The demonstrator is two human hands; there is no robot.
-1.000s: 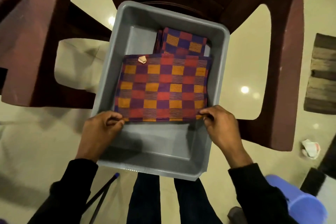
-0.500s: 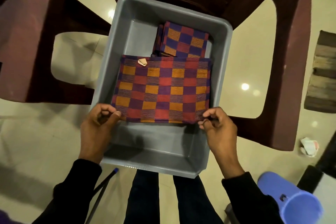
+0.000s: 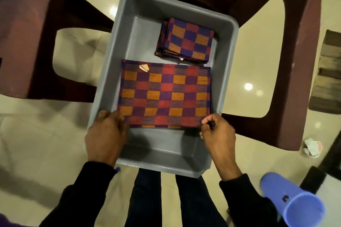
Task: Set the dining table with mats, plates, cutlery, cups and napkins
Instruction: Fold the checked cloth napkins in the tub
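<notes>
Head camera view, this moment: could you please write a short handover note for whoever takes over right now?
Left hand: grips the near left corner of the checked mat.
Right hand: pinches its near right corner.
The mat is held over the grey tub, which sits on a dark red chair. A folded napkin stack lies at the tub's far end.
Done: mat gripped for lifting out.
Left: carry mats to the table, then napkins; plates, cutlery and cups are not in view.

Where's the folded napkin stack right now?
In the head view, the napkin stack lies in the far right corner of the grey tub, just beyond the checked mat that both hands hold by its near edge.
</notes>
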